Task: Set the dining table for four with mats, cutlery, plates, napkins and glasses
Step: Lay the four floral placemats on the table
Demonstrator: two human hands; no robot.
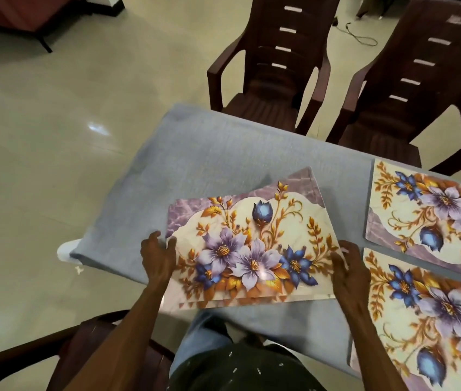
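Fingers of the left hand [158, 256] curl round the left short edge of a small stack of floral mats [252, 249], thumb on top; the right hand [346, 273] holds the opposite short edge, fingers bent against it, though how far they wrap beneath cannot be told. The stack looks like two mats, slightly fanned, one corner peeking out behind; it sits low over, perhaps resting on, the near left part of the blue-grey tablecloth [223, 142]. Two matching mats already lie flat to the right, a far mat [432, 210] and a near mat [426, 314], just apart from each other. To do this step well, I judge the top mat should be slid off alone and squared to the table's near edge, level with its neighbour; the other belongs opposite, before the far left chair [274, 80]. Bare cloth beyond the stack gives room; the table's left edge is close, so overhang is the risk.
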